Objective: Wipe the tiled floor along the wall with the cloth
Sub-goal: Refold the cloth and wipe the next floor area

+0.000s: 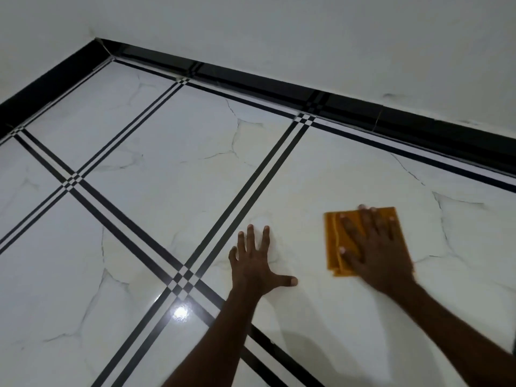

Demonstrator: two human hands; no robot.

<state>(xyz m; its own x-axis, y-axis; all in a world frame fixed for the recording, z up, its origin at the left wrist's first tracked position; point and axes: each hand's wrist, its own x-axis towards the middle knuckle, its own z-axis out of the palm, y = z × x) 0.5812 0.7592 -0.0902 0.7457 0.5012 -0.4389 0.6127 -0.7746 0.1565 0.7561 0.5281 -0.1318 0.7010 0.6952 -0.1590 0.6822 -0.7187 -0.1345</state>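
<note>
**Flat palm on a cloth, bare palm beside it**

The right hand's (374,247) fingers (350,227) are spread and straight, pressed flat on top of an orange cloth (333,241); nothing is pinched or curled around, the palm simply bears down on the fabric. The left hand (255,263) lies just beside it, apart from the cloth, fingers fanned wide and thumb stuck out toward the right, flat on the bare floor (167,169).

The cloth is folded into a rough square and sits on a white marble-look tile, near the wall (307,32) but with a band of bare tile between them. Its left side shows layered folds; its right and near parts are covered by the hand, so the full outline cannot be traced. The right hand and the cloth's edges are smeared by blur, and the fingertips at the far edge are hard to separate from the fabric.

Outward, both forearms run down to the bottom edge and are cut off there. The tiles are divided by double black stripes that cross in small chequered squares. A black skirting (251,79) runs along the foot of the wall and turns a corner at upper left. A bright glare spot (181,312) sits on the tile near the left forearm. No containers are in view.
</note>
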